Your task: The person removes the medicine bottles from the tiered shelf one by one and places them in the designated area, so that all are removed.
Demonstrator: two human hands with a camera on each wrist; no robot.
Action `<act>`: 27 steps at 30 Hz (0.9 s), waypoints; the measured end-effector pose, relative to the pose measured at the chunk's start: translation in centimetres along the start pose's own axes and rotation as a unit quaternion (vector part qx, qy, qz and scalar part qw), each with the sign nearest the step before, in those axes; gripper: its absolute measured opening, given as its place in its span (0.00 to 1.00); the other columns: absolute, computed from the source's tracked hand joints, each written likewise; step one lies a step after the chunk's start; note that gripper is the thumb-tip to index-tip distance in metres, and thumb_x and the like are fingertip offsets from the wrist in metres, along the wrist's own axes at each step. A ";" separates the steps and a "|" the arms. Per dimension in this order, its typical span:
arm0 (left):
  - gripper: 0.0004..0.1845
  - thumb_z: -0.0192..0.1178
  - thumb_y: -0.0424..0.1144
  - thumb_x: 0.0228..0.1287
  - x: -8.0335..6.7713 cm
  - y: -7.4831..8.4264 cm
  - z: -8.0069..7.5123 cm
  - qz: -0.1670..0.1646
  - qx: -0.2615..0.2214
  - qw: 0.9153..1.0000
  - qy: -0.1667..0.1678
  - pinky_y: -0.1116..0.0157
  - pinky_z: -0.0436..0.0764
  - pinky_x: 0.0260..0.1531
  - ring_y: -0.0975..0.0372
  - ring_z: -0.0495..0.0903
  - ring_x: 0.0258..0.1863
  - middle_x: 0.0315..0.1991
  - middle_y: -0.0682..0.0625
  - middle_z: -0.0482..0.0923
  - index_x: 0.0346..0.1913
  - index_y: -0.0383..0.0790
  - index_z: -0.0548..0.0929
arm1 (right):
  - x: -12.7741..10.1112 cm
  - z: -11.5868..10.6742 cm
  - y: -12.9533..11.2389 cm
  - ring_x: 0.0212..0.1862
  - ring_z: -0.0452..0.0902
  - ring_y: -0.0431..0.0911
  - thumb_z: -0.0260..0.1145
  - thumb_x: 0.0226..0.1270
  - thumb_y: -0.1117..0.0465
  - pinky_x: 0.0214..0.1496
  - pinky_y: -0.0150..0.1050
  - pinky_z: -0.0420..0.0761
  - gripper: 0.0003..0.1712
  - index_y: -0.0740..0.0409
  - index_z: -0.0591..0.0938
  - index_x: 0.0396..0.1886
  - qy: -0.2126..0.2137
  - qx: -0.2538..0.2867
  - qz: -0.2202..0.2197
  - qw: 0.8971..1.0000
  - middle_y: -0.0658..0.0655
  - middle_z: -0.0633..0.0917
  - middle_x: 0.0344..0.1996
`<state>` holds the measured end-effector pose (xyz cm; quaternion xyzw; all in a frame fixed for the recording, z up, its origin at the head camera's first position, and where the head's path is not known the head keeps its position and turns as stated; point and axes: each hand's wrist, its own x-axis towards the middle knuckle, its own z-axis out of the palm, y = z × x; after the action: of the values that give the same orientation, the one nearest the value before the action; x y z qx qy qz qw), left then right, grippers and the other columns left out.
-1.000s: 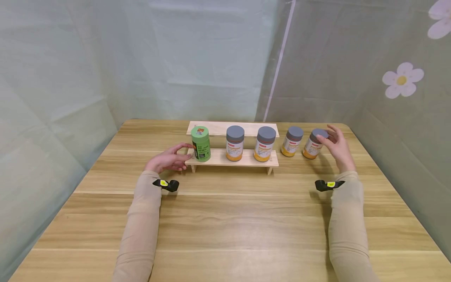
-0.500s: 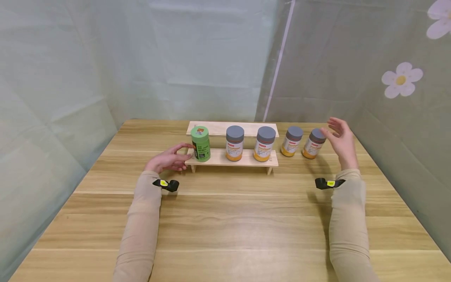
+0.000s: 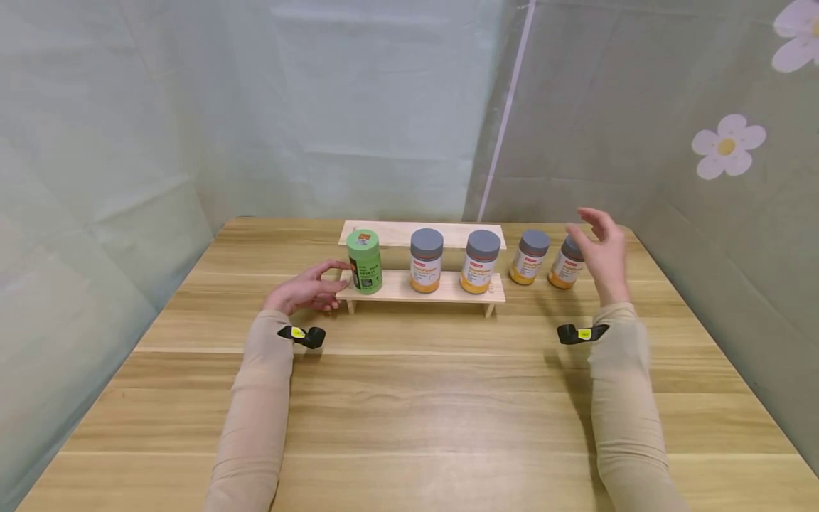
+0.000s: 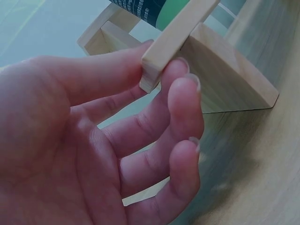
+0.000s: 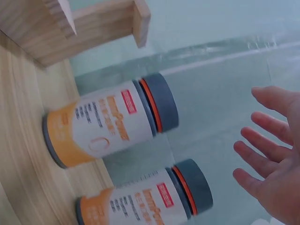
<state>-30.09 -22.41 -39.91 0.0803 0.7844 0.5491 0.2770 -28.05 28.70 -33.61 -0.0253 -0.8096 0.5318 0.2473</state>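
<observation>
Looks like bottles are getting shelved: left hand (image 3: 306, 290) is pinching the rack (image 3: 422, 286) end, right hand (image 3: 600, 250) hovering, fingers spread, by the rightmost bottle (image 3: 566, 262) on the table (image 3: 409, 398). Next I'd guess: closing round it.

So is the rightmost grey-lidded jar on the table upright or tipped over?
Upright. The rightmost jar stands on its base on the table, grey lid on top, beside the open right hand, which does not grip it.

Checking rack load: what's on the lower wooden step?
On the lower wooden step: a green canister and two grey-lidded orange-and-white bottles. The person's left hand holds its left end.
</observation>
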 end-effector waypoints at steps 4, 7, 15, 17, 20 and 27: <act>0.30 0.55 0.46 0.72 -0.1 0.0 0.1 -0.001 -0.001 1.000 0.004 0.64 0.81 0.35 0.65 0.80 0.28 0.32 0.52 0.78 0.71 0.49 0.57 | -0.1 0.8 -0.3 0.66 0.70 0.45 0.66 0.66 0.58 0.73 0.40 0.63 0.26 0.61 0.75 0.62 -0.010 0.006 -0.009 1.000 0.61 0.76 0.62; 0.30 0.56 0.46 0.71 -0.2 0.1 0.1 -0.002 -0.001 1.000 0.006 0.64 0.82 0.36 0.65 0.80 0.29 0.35 0.52 0.77 0.70 0.50 0.57 | -0.3 1.3 -0.5 0.66 0.70 0.44 0.66 0.67 0.59 0.73 0.40 0.63 0.26 0.60 0.75 0.63 -0.020 0.011 -0.012 1.000 0.60 0.76 0.62; 0.32 0.56 0.47 0.71 -0.3 0.2 0.1 0.002 0.009 1.000 0.005 0.63 0.82 0.37 0.65 0.79 0.29 0.33 0.51 0.76 0.72 0.48 0.56 | -1.1 2.4 -1.6 0.59 0.74 0.39 0.66 0.66 0.58 0.61 0.26 0.72 0.26 0.58 0.74 0.63 -0.096 0.128 -0.021 0.987 0.48 0.79 0.56; 0.32 0.56 0.48 0.71 -0.3 0.1 0.1 0.003 0.010 1.000 0.005 0.63 0.82 0.37 0.65 0.79 0.29 0.32 0.51 0.76 0.72 0.47 0.55 | -1.3 2.7 -1.8 0.59 0.75 0.39 0.66 0.67 0.59 0.56 0.23 0.74 0.27 0.59 0.73 0.64 -0.124 0.165 -0.024 0.978 0.52 0.78 0.58; 0.32 0.56 0.47 0.71 -0.3 0.1 0.1 0.004 0.011 1.000 0.005 0.63 0.82 0.37 0.65 0.79 0.29 0.32 0.51 0.76 0.71 0.47 0.55 | -1.5 3.2 -1.8 0.58 0.75 0.36 0.64 0.68 0.60 0.56 0.22 0.74 0.27 0.60 0.71 0.65 -0.156 0.176 -0.031 0.972 0.59 0.75 0.63; 0.32 0.55 0.46 0.71 -0.2 0.1 0.2 0.007 0.008 1.000 0.002 0.65 0.81 0.36 0.65 0.79 0.28 0.30 0.52 0.76 0.71 0.46 0.55 | -1.8 4.5 -1.9 0.59 0.76 0.40 0.63 0.69 0.61 0.58 0.25 0.74 0.25 0.55 0.72 0.65 -0.209 0.165 -0.052 0.963 0.48 0.80 0.57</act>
<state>-29.81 -22.31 -39.77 0.0870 0.7887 0.5451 0.2707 -27.95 23.51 -34.05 0.1695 -0.7448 0.6376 0.1002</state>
